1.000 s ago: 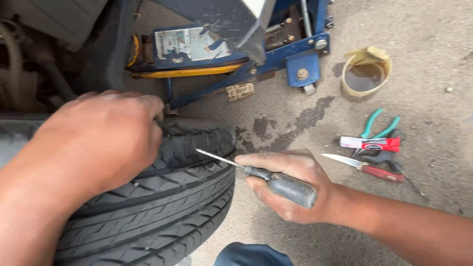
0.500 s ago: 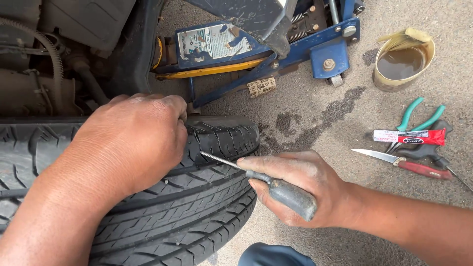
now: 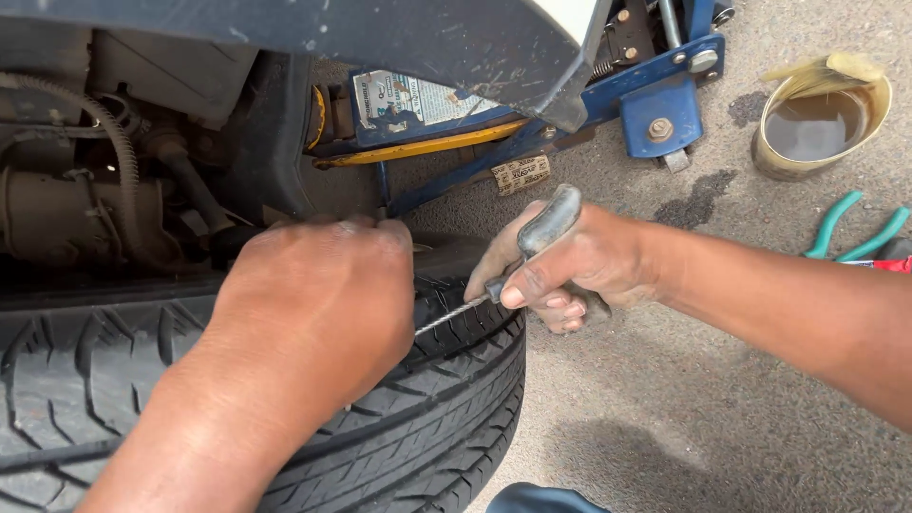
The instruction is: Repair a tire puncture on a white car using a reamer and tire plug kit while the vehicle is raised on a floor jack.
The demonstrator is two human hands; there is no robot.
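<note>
At the far left, under the car body, a ribbed hose [image 3: 114,152] and rusty suspension parts sit behind the tyre [image 3: 142,370], whose grooved tread fills the lower left of the view. The left hand [image 3: 318,309] lies knuckles-up on the top of the tread, fingers curled down against the rubber; it seems to steady the spot being worked, though what, if anything, its fingertips pinch is hidden under the hand. Just to its right a thin, twisted metal shaft runs into the tread beside those fingers: this is the tyre reamer tool [image 3: 518,261], which the right hand [image 3: 570,261] grips around its grey handle, thumb pressed near the collar, the handle tilted up and away so that the shaft slants down toward the tyre, probably to drive it in along a puncture. Behind both hands stands a blue floor jack [image 3: 655,100] with a yellow bar, carrying a pale rectangular label [image 3: 418,95] on its frame and a small tan tag [image 3: 521,175] lower down. Farther right on the concrete ground [image 3: 684,418] is a round yellowish tin [image 3: 822,128] holding murky liquid, and at the right edge lie green-handled pliers [image 3: 855,228] beside a red object cut off by the frame.
</note>
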